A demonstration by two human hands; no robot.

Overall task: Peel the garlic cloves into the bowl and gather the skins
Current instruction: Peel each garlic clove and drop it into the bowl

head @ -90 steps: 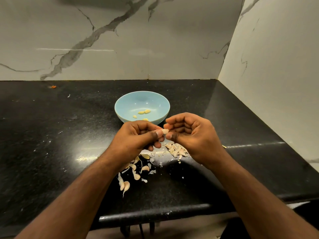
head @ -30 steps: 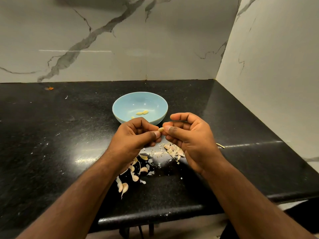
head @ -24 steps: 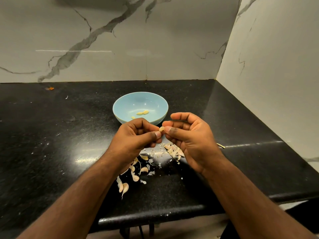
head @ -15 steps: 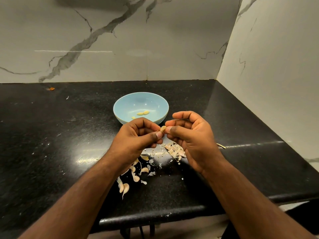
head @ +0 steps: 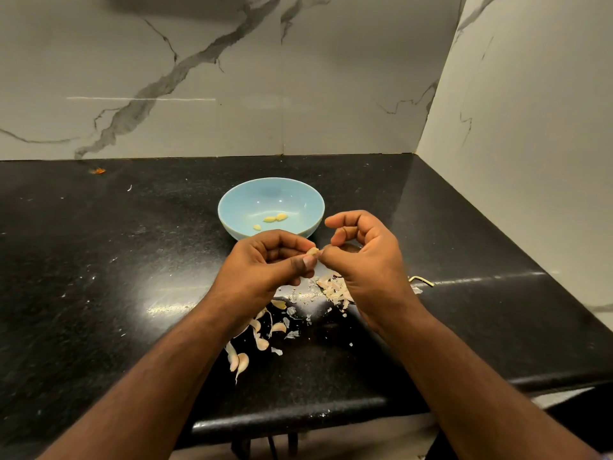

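Garlic clove (head: 312,251) stays pinched by my left hand (head: 265,263) & right hand (head: 361,260), whose far fingers just spread, so skin's prob coming off.

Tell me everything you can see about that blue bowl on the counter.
The bowl is round, pale blue, smooth and glossy, perhaps ceramic or melamine. It stands upright on the black counter, just beyond the hands and short of the marble wall. Its inside is mostly bare: a few small yellowish peeled garlic cloves lie on the bottom, two close together and one apart nearer the front. Nothing else seems to touch it; neither hand reaches it.
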